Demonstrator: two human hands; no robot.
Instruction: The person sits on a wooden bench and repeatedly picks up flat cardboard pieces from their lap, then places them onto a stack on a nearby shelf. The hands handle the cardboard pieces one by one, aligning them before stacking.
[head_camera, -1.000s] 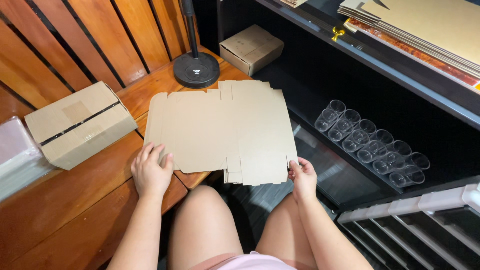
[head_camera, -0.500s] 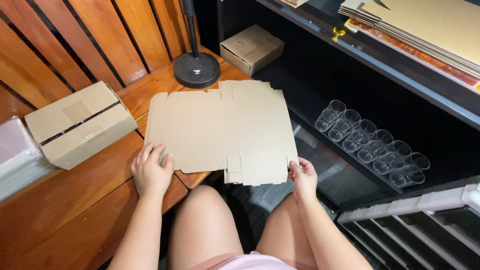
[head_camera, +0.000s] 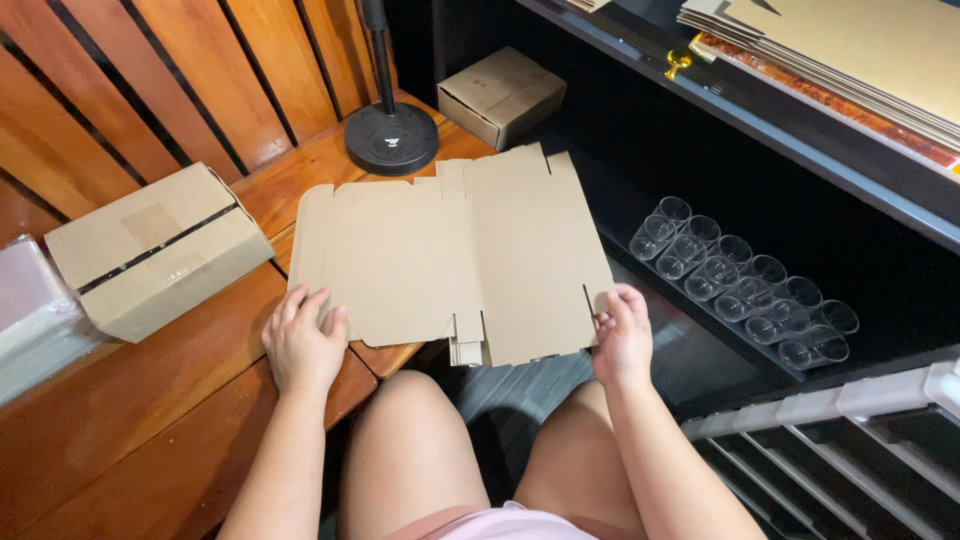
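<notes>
**Flat carton blank held at both near corners**

Here, nearest the camera, the left hand (head_camera: 303, 342) lies palm down with fingers spread, pressing the near left corner of the flat cardboard blank (head_camera: 450, 258) onto the wooden table (head_camera: 150, 420). The right hand (head_camera: 622, 333) pinches the blank's near right edge, which overhangs the table above the knees. To fold cleanly, I'd judge the pressing hand should sit beside a crease line, and the pinching hand should lift evenly. Further off: a closed taped box (head_camera: 155, 250) at left, a round black stand base (head_camera: 391, 138), a small box (head_camera: 500, 95), rows of clear plastic cups (head_camera: 740, 283).
</notes>
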